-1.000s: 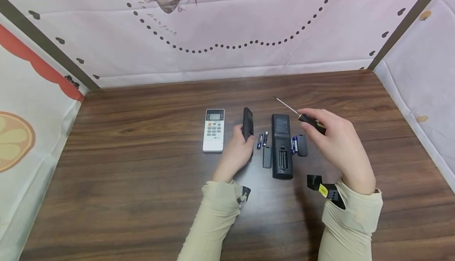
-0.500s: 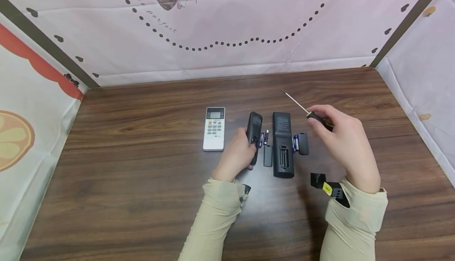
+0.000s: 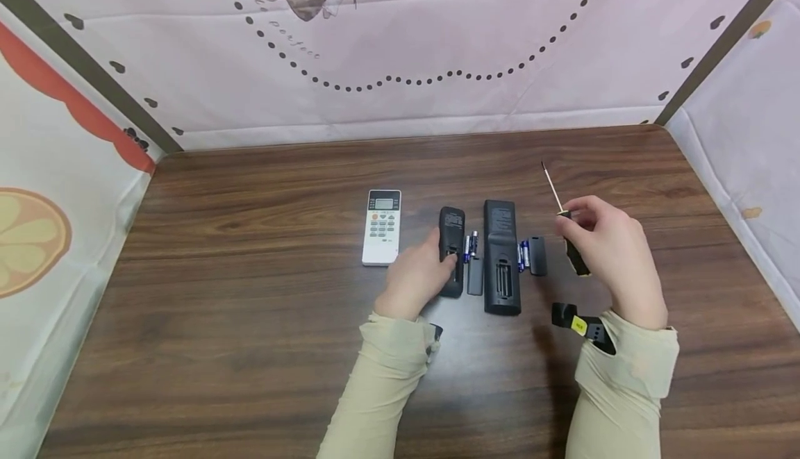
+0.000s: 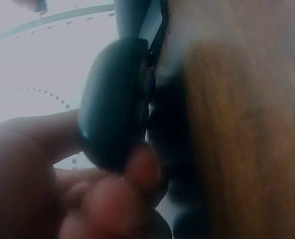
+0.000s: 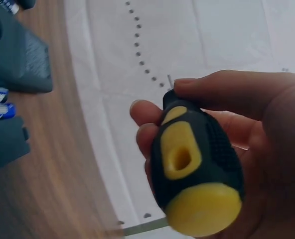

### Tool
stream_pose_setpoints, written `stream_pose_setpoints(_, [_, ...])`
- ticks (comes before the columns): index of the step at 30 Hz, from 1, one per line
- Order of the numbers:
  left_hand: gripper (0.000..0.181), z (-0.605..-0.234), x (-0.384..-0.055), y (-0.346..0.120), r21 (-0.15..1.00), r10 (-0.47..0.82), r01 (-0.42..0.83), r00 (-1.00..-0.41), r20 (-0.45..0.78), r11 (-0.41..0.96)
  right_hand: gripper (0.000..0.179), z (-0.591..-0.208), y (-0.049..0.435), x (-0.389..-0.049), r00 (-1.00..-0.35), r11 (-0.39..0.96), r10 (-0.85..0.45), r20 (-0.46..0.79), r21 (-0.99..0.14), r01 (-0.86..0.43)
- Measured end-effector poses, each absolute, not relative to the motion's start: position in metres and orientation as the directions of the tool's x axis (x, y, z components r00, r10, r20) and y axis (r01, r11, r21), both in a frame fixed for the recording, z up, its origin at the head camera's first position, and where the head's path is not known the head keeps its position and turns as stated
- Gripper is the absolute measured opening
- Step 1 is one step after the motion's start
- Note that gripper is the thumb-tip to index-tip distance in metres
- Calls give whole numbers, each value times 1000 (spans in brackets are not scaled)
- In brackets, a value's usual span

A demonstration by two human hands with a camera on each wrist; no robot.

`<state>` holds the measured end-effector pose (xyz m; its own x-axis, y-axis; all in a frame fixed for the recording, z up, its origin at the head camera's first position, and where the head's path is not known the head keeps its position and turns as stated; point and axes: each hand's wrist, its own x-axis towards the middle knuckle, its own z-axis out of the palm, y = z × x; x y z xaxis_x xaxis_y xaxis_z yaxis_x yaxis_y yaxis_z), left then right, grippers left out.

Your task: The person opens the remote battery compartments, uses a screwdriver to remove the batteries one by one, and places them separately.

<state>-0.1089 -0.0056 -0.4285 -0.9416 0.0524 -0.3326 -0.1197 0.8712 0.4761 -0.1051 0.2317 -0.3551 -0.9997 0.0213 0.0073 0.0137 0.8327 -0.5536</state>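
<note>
My left hand [image 3: 414,275] grips the lower half of a small black remote control [image 3: 452,224], whose back with a printed label faces up. The thumb lies over its battery bay, and in the left wrist view the fingers close round its rounded end [image 4: 110,109]. My right hand [image 3: 615,254] holds a screwdriver [image 3: 576,256] with a black and yellow handle over the table's right side. Its thin shaft points away from me, and the thumb presses near the neck of the handle in the right wrist view. A larger black remote control [image 3: 500,242] lies back up between the hands, its battery bay uncovered.
A white remote control [image 3: 381,237] lies face up on the left. Small blue batteries [image 3: 471,245] and a dark battery cover [image 3: 475,277] sit between the black remotes. More batteries [image 3: 523,256] and another cover [image 3: 537,256] lie right of the larger one. Patterned cloth walls border the wooden table [image 3: 250,292].
My left hand has turned the small remote control from on edge to back up and moved it slightly right. The screwdriver has shifted right, and its tip has swung from pointing left to pointing away.
</note>
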Motion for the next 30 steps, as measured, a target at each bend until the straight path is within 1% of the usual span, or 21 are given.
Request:
stream_pose_setpoints(4, [65, -428, -108, -4, 407, 60, -105, -926, -372, 907, 32, -366, 234, -110, -997, 840, 3, -71, -541, 41])
stream_pose_setpoints(10, [65, -428, -107, -2, 410, 72, -86, -932, -356, 908, 31, -380, 238, -119, -981, 860, -19, -195, -504, 83])
stream_pose_setpoints(17, [64, -428, -108, -3, 431, 85, -76, -936, -343, 899, 27, -387, 241, -121, -973, 865, -15, -229, -492, 102])
stream_pose_setpoints(24, [68, -424, -108, -3, 455, 96, -86, -927, -362, 886, 27, -393, 243, -122, -961, 858, -4, -277, -495, 140])
stream_pose_setpoints(30, [69, -425, -108, -4, 477, 103, -97, -921, -376, 874, 29, -400, 245, -123, -956, 856, -8, -293, -497, 145])
